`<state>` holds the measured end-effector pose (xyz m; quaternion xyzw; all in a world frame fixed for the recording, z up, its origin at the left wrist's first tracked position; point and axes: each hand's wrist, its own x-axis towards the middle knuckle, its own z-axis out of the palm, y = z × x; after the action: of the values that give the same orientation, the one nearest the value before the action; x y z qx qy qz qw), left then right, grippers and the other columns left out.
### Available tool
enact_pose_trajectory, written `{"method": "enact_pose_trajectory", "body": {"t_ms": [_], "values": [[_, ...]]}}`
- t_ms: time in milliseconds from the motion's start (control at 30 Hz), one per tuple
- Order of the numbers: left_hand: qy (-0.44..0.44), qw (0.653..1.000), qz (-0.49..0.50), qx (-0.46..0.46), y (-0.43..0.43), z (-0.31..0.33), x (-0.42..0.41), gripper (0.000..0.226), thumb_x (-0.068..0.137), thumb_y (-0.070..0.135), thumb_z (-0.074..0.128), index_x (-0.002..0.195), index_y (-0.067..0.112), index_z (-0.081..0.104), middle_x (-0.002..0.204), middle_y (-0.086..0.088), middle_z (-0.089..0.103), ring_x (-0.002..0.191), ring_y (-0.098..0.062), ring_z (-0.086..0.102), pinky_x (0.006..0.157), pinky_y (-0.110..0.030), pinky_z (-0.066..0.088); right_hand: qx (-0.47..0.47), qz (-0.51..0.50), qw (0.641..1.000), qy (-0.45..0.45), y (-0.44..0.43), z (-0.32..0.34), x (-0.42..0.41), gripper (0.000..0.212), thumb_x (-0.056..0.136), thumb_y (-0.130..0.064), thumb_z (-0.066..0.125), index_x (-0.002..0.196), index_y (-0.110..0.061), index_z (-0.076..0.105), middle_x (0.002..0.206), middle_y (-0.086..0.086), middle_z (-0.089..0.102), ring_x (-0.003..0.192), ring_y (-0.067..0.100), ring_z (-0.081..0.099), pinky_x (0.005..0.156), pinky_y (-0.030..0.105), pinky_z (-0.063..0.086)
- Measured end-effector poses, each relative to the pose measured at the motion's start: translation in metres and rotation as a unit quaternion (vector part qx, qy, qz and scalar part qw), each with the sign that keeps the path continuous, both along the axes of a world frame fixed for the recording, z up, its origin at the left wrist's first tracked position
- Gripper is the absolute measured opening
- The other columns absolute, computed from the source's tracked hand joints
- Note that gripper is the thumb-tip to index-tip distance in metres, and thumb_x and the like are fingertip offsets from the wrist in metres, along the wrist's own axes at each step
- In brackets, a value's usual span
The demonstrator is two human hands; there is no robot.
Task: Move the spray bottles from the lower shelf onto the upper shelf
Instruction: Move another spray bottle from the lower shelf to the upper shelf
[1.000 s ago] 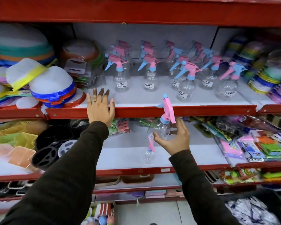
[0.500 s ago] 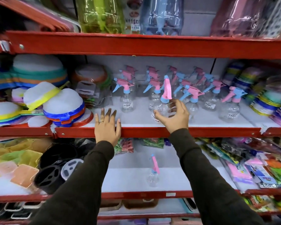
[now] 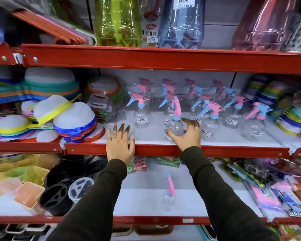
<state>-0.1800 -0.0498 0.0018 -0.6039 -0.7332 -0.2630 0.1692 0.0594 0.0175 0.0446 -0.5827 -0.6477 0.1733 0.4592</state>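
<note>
Setting down is what the head view shows: the right hand [image 3: 186,136] has carried a clear plastic spray bottle with a pink trigger head and blue collar [image 3: 176,122] up from the lower white shelf [image 3: 142,200], where it was being lifted a second ago, to the near edge of the upper white shelf behind its red front rail [image 3: 155,150]. The bottle now stands upright there, just in front of the rows of like pink-and-blue spray bottles [image 3: 214,117] at the far middle and right. The right grip is loosening: thumb and fingers are spread in a wide curve round the bottle's belly, close to it, and whether they touch the plastic cannot be told. It reads as a release under way, not a hold.

The left hand [image 3: 120,143] lies flat and empty on the red rail to the left, fingers splayed, in the same place as before, a brace only.

On the lower shelf one small clear spray bottle with a pink trigger [image 3: 169,197] stands alone, near the front and middle. Judging from that, one transfer is all but done and one bottle is left to fetch; the right hand would need to drop back down for it.
</note>
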Motion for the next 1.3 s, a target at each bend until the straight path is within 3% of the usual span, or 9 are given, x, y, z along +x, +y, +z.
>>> {"method": "enact_pose_trajectory", "body": {"t_ms": [67,267,467,600,700,833,1000,1167,1300], "values": [[-0.002,1.0,0.0,0.001,0.0,0.0,-0.001,0.062,0.097,0.041,0.021,0.14,0.011,0.054,0.15,-0.014,0.049,0.149,-0.034,0.029,0.123,-0.054,0.015,0.0,-0.01,1.0,0.012,-0.003,0.0,-0.004,0.093,0.06,-0.066,0.08,0.134,-0.02,0.048,0.139,0.01,0.04,0.13,0.029,0.047,0.11,0.037,0.042],[-0.003,1.0,-0.001,-0.002,0.0,-0.002,-0.001,0.061,0.098,0.042,0.022,0.142,0.013,0.052,0.151,-0.013,0.048,0.15,-0.033,0.028,0.124,-0.053,0.014,0.009,-0.007,1.0,0.0,0.002,0.002,-0.006,0.07,0.064,-0.046,0.086,0.117,-0.015,0.053,0.119,0.009,0.053,0.112,0.028,0.056,0.097,0.035,0.048],[-0.006,1.0,0.001,-0.009,-0.001,-0.001,0.0,0.064,0.098,0.044,0.019,0.144,0.014,0.05,0.153,-0.012,0.046,0.151,-0.032,0.025,0.125,-0.051,0.012,-0.017,0.035,0.999,0.011,0.005,0.001,-0.001,0.071,0.07,-0.035,0.079,0.133,-0.013,0.054,0.13,0.009,0.06,0.117,0.029,0.059,0.101,0.041,0.05],[-0.009,1.0,0.002,-0.012,-0.001,0.0,0.001,0.064,0.098,0.044,0.018,0.145,0.014,0.049,0.154,-0.011,0.045,0.151,-0.031,0.025,0.125,-0.051,0.012,-0.021,0.026,0.999,0.021,0.004,0.001,-0.006,0.087,0.069,-0.042,0.08,0.143,-0.017,0.042,0.142,0.012,0.047,0.132,0.032,0.047,0.11,0.043,0.043],[-0.01,1.0,0.002,-0.012,-0.002,-0.001,0.0,0.062,0.098,0.043,0.021,0.144,0.014,0.05,0.153,-0.011,0.047,0.151,-0.031,0.027,0.125,-0.05,0.012,-0.02,-0.023,0.999,0.011,0.003,0.0,-0.01,0.08,0.067,-0.051,0.082,0.13,-0.015,0.048,0.131,0.014,0.048,0.124,0.036,0.049,0.106,0.044,0.046],[-0.01,1.0,0.003,-0.012,-0.002,-0.001,0.0,0.062,0.098,0.043,0.021,0.144,0.014,0.05,0.153,-0.011,0.047,0.151,-0.031,0.027,0.125,-0.05,0.012,-0.011,-0.009,1.0,0.007,0.004,-0.001,-0.009,0.067,0.075,-0.042,0.079,0.13,-0.016,0.05,0.132,0.012,0.051,0.121,0.033,0.055,0.105,0.042,0.048],[-0.011,1.0,0.003,-0.014,-0.002,0.0,0.001,0.063,0.098,0.044,0.02,0.144,0.014,0.05,0.153,-0.012,0.047,0.151,-0.031,0.026,0.125,-0.05,0.013,-0.019,0.002,0.999,0.026,0.006,-0.002,-0.009,0.069,0.079,-0.039,0.077,0.139,-0.019,0.048,0.138,0.01,0.052,0.122,0.03,0.057,0.104,0.04,0.05],[-0.011,1.0,0.005,-0.017,-0.003,0.001,0.001,0.064,0.097,0.044,0.018,0.144,0.013,0.05,0.152,-0.013,0.047,0.151,-0.032,0.026,0.124,-0.052,0.015,-0.028,0.015,0.998,0.054,-0.003,-0.001,-0.006,0.085,0.078,-0.044,0.078,0.148,-0.019,0.037,0.152,0.009,0.039,0.14,0.027,0.04,0.113,0.034,0.036],[-0.012,1.0,0.001,-0.015,-0.002,-0.001,0.001,0.064,0.097,0.044,0.019,0.145,0.013,0.049,0.153,-0.013,0.047,0.151,-0.032,0.025,0.124,-0.052,0.015,0.045,0.016,0.995,0.086,-0.027,-0.008,-0.004,0.082,0.074,-0.047,0.079,0.143,-0.023,0.043,0.145,0.003,0.043,0.134,0.025,0.045,0.112,0.045,0.042]]}}
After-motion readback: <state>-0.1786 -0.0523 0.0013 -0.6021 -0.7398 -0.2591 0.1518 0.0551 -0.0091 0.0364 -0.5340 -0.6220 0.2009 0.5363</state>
